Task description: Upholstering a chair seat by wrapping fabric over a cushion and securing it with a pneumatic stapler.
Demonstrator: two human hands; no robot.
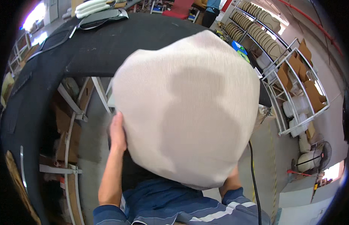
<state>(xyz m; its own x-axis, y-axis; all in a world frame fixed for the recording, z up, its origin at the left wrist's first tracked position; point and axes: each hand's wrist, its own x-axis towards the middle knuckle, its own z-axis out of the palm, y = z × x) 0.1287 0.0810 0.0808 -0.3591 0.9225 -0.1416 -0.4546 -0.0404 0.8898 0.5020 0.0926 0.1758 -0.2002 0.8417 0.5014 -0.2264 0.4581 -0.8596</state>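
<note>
The left hand (118, 133) grasps the left edge of a cream fabric-covered cushion (189, 112), which is in front of a black-covered table (95, 41). From this grip the cushion extends rightward and forward; it has no clear long axis. The right forearm (231, 180) goes behind its lower right edge; the right hand is hidden, so I cannot tell its grip. Farther right, a white metal rack (305, 120) contains brown curved panels (314, 98); beyond, shelves hold rows of beige panels (270, 43).
</note>
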